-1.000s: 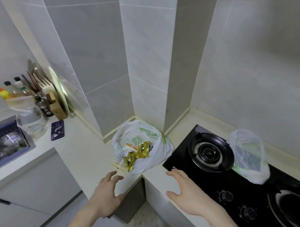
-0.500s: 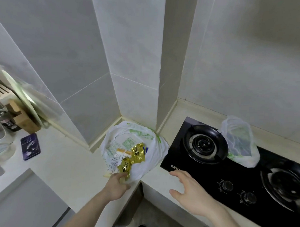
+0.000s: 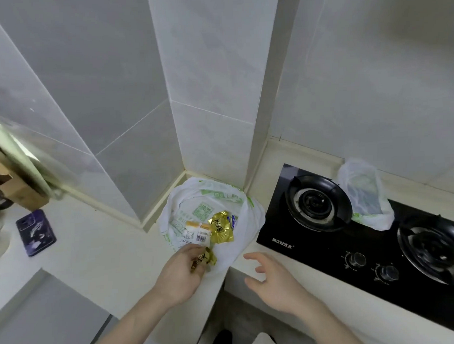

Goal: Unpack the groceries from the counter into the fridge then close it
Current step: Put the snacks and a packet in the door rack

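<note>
A white plastic grocery bag point(image 3: 245, 217) with green print lies open in the counter corner. Inside it are a gold foil packet point(image 3: 221, 227) and a white-and-orange labelled pack point(image 3: 197, 232). My left hand point(image 3: 182, 272) is at the bag's front edge, and its fingers pinch another gold foil packet point(image 3: 207, 258). To the right of the bag, my right hand point(image 3: 273, 281) hovers over the counter edge with fingers spread, holding nothing. A second white bag point(image 3: 363, 192) sits on the black gas hob point(image 3: 326, 248). No fridge is in view.
A dark purple phone point(image 3: 35, 232) lies on the cream counter point(image 3: 100, 253) at the left. A wooden knife block point(image 3: 13, 189) and a leaning board stand at the far left. Tiled walls close in the corner behind the bag.
The camera has come closer to the corner. My left hand has reached the bag and taken hold of a gold packet at its front. My right hand has stayed beside the bag, open.
</note>
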Motion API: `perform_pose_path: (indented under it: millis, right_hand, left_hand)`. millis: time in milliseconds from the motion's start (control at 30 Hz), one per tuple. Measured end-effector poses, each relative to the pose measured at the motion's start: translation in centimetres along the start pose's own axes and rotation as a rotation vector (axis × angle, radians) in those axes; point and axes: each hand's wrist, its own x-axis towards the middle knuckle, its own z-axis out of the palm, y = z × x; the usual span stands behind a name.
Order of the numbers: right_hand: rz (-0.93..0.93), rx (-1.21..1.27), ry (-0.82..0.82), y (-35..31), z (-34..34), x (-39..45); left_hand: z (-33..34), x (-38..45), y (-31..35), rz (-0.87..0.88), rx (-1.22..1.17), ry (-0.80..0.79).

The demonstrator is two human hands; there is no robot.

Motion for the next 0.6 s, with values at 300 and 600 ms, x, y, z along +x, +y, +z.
perform_pose_path:
  millis: [300,600]
  right_hand:
    - [0.062,0.038,-0.062,-0.8,6.1,1.0]
    - [0.072,0.065,0.072,-0.3,5.5,-0.6]
  left_hand:
    - [3.5,1.9,-3.5,-0.382,-0.063,0.06]
    - [0.6,1.0,-2.9,-0.163,-0.086,0.144]
